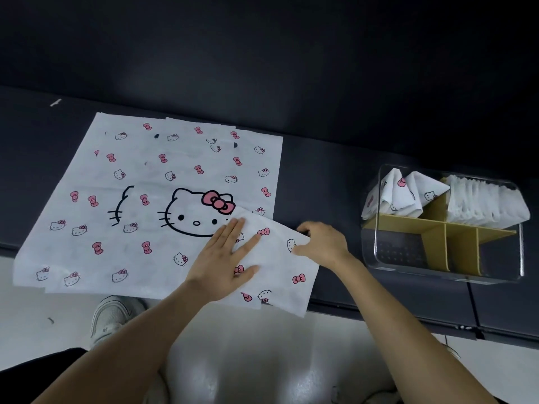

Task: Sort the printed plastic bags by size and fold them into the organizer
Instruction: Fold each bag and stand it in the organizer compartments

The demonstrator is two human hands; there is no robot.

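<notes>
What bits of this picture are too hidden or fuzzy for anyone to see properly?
1. Head view: the big cat face on the large bag loses its right cheek under the small bag and left hand.
2. Right hand: its fingertips curl out of sight, so pinching or just resting is unclear.
3. Organizer: the white stack inside is too blurred to count.
4. Layers under the large bag overlap, so their number is hidden.

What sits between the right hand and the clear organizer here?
Nothing: in the head view only bare dark tabletop separates the right hand, which grips the small bag by its edge, from the organizer.
</notes>
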